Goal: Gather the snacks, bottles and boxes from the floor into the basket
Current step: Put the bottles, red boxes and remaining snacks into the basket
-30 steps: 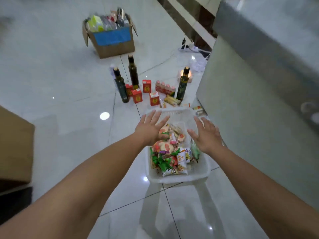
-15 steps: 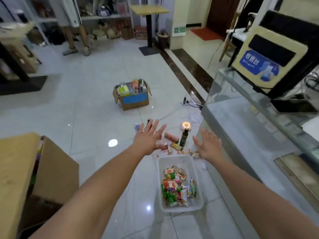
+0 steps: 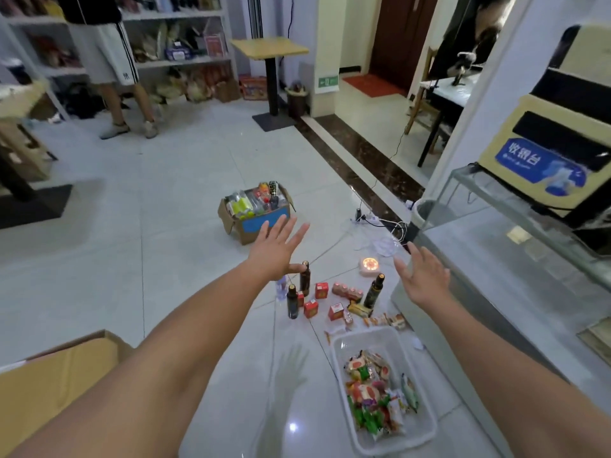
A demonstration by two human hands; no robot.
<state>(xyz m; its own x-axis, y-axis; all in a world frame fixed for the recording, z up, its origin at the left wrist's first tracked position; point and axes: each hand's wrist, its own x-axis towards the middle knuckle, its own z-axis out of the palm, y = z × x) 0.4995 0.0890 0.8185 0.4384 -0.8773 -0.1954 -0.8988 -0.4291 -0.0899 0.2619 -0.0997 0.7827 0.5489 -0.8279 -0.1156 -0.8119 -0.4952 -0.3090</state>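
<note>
A white plastic basket [image 3: 423,434] lies on the tiled floor at lower right, with several snack packets [image 3: 373,391] inside. Beyond it on the floor stand three dark bottles [image 3: 292,302], several small red boxes [image 3: 321,290], a pack of small red bottles [image 3: 347,291] and loose snack packets [image 3: 383,320]. My left hand [image 3: 276,251] is raised above the bottles, fingers spread, holding nothing. My right hand [image 3: 423,276] hangs open to the right of them, near the glass counter, also holding nothing.
A cardboard box [image 3: 254,218] full of bottles sits farther back. Another cardboard box [image 3: 56,378] is at lower left. A glass counter [image 3: 515,259] runs along the right. A round lamp [image 3: 369,265] and cables lie on the floor. A person [image 3: 112,67] stands by the shelves.
The view has lifted from the basket to the room. Both hands have risen away from the basket and now hover, spread, over the floor items.
</note>
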